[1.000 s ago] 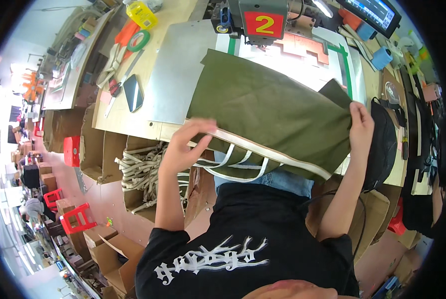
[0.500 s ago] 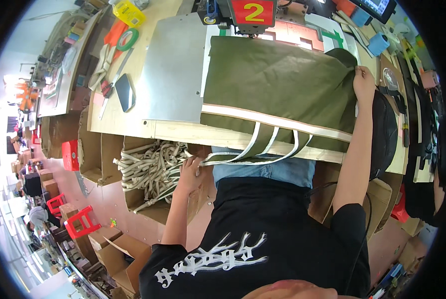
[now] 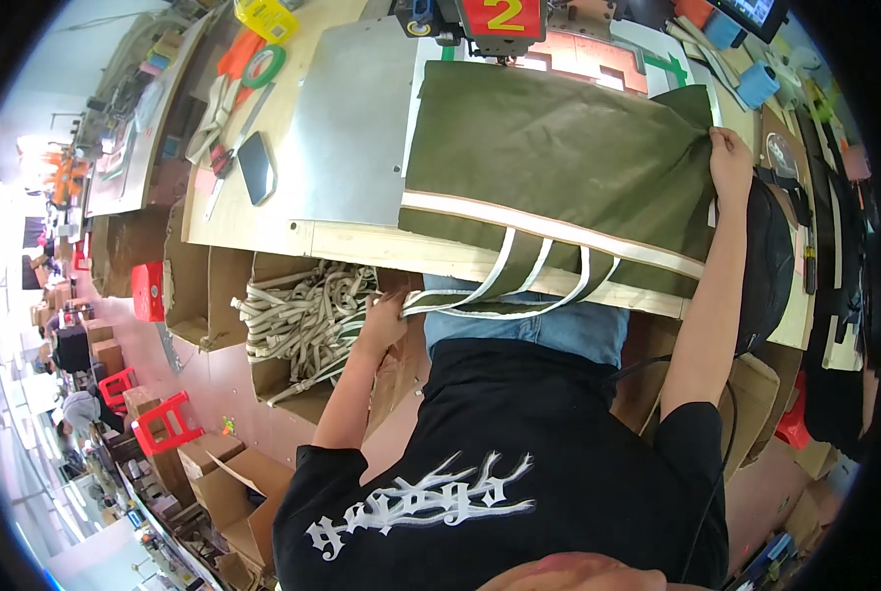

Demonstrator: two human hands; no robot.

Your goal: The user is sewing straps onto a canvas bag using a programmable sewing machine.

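An olive-green cloth bag (image 3: 549, 167) lies spread flat on the wooden surface (image 3: 362, 241) in front of the sewing machine (image 3: 500, 20), its cream-banded edge toward the person and its cream straps (image 3: 529, 286) hanging over the near edge; the right hand (image 3: 728, 163) rests on the bag's far right corner, fingers closed on the cloth there, pinning it; the left hand (image 3: 386, 320) is down below the edge of the surface, just beside a cardboard box (image 3: 293, 325) heaped with loose cream webbing, fingers curled round the end of one hanging strap.

The step in hand looks like sorting out the straps while the bag is held in place; the body of the bag is already laid out, and the loops dangle unevenly. A next move would need the left hand to bring the strap up onto the surface without twisting it, while the right keeps the corner steady so the cloth does not slide; a phone (image 3: 256, 167) and a metal plate (image 3: 362, 128) lie to the left, apart from the bag's straps.
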